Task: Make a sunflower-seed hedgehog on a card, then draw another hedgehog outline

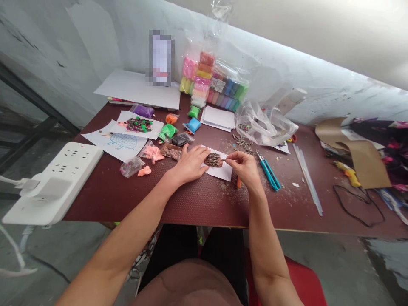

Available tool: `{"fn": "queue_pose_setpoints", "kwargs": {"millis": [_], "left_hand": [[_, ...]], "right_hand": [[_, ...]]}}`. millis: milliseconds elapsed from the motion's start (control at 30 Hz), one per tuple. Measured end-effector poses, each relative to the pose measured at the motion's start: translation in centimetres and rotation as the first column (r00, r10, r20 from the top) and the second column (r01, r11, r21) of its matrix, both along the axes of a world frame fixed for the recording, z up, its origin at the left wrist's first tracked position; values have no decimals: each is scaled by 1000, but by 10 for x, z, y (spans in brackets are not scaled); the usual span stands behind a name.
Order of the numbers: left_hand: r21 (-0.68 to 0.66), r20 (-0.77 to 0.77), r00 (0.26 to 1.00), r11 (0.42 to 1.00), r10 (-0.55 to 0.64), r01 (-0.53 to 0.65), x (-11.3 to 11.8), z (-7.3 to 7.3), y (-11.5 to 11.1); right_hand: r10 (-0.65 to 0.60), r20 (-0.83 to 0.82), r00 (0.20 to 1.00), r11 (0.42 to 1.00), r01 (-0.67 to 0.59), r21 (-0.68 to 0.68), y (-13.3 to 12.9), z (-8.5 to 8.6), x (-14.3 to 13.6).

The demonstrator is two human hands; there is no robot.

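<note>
One hand, your left, lies open with fingers spread over the left side of the white paper; you cannot tell whether it touches the seed-covered lump. Your right hand pinches a thin seed at the lump's bare right end. Your hands are apart, the lump lying on the paper between them.

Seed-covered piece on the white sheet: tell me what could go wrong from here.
The slim dark seed pinched in the right hand could slip, or dent the seed-covered piece if pushed hard. The left hand, close beside that work, might shift the white sheet under it. The teal-handled tool lies near the right hand, so a careless reach could knock it.
</note>
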State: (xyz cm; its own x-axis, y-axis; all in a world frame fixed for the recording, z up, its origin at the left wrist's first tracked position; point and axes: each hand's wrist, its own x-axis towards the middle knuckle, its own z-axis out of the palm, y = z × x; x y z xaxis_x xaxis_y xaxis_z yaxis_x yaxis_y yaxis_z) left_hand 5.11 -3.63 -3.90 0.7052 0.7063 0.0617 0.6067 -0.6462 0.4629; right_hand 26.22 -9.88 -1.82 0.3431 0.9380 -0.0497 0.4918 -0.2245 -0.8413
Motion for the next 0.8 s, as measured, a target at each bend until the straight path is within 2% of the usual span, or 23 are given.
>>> {"fn": "queue_pose_setpoints", "kwargs": {"millis": [67, 167, 500, 633, 800], "left_hand": [[1, -3, 1000, 1000, -2, 2, 0, 1, 0], [-1, -10, 1000, 1000, -3, 3, 0, 2, 0], [2, -29, 1000, 1000, -6, 6, 0, 4, -1], [1, -37, 999, 1000, -10, 10, 0, 4, -1], [-4, -30, 999, 1000, -13, 13, 0, 3, 0]], "right_hand": [[-20, 92, 996, 999, 22, -23, 0, -1, -2], [-35, 146, 989, 998, 44, -55, 2, -1, -7], [-64, 55, 996, 996, 67, -61, 7, -8, -21], [-99, 91, 991, 993, 104, -56, 7, -10, -23], [-77, 157, 985, 992, 92, -91, 8, -7, -25]]}}
